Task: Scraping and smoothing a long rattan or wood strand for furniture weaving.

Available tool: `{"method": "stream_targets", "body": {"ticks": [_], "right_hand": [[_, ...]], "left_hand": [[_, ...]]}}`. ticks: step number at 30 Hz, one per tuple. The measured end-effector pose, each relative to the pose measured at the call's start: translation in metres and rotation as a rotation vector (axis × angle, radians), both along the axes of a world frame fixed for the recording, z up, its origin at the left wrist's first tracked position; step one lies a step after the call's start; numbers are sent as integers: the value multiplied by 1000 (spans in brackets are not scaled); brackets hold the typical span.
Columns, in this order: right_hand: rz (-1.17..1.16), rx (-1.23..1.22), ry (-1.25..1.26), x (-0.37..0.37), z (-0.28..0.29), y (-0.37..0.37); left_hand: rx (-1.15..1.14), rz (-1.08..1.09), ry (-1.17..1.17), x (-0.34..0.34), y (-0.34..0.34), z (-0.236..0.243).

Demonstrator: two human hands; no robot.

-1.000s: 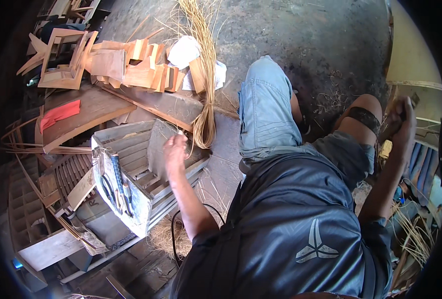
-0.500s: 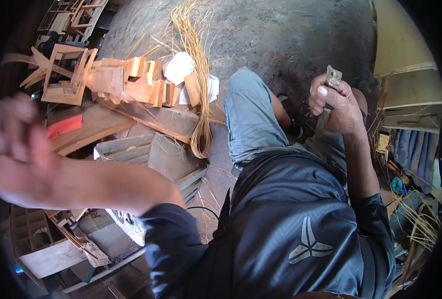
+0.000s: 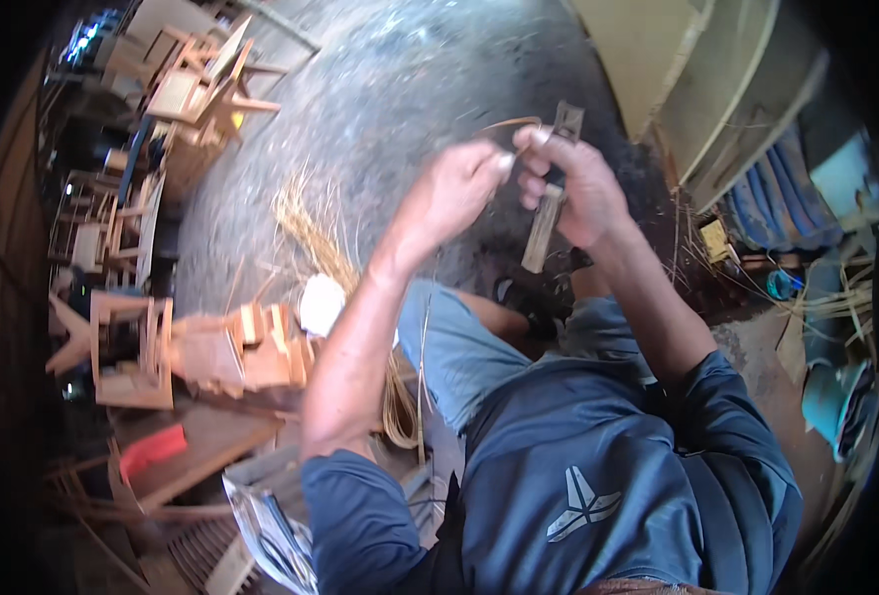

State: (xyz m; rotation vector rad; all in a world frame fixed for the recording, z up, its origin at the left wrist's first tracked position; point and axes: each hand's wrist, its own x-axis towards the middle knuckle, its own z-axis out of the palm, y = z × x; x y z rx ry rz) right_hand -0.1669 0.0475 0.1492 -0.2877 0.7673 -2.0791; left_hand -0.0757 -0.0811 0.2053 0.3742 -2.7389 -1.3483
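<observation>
In front of my knees, both hands are raised close together. My left hand (image 3: 449, 193) is closed in a pinch, slightly blurred, at one end of a thin brown cane strip (image 3: 508, 123). The strip curves up and over to the thumb and fingertips of my right hand (image 3: 590, 193). That same hand is wrapped round a flat tool (image 3: 543, 233) with a worn, wood-coloured lower part and a grey, slotted upper end; its middle is hidden by the fingers. A loose bundle of cane strands (image 3: 311, 233) lies on the floor ahead to the left.
Stacked wood pieces (image 3: 251, 347) and a wooden frame (image 3: 132, 347) are at the left, near a red piece (image 3: 152, 449) on a board. Chairs (image 3: 196, 89) stand farther back. Pale panels (image 3: 648, 59), blue rolls (image 3: 782, 193) and cane lengths (image 3: 836, 307) line the right.
My left hand has swung from the far left to meet my right hand, and a cane strip now shows between them. The right hand moved left, keeping the tool. The view has shifted.
</observation>
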Motion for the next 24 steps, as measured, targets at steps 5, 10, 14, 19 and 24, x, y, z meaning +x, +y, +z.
{"method": "stream_targets", "body": {"ticks": [5, 10, 14, 19, 24], "right_hand": [[-348, 96, -34, -88, -54, 22], [-501, 58, -172, -151, -80, 47], [-643, 73, -218, -188, -101, 53], [-666, 313, -133, -196, -121, 42], [-674, 443, -103, -200, -140, 46]], "left_hand": [[58, 82, -244, 43, -33, -13], [-99, 187, -423, 102, -82, 5], [-306, 346, -418, 161, -134, 7], [-489, 603, -542, 257, -207, -10], [-831, 638, -482, 344, -242, -13]]}}
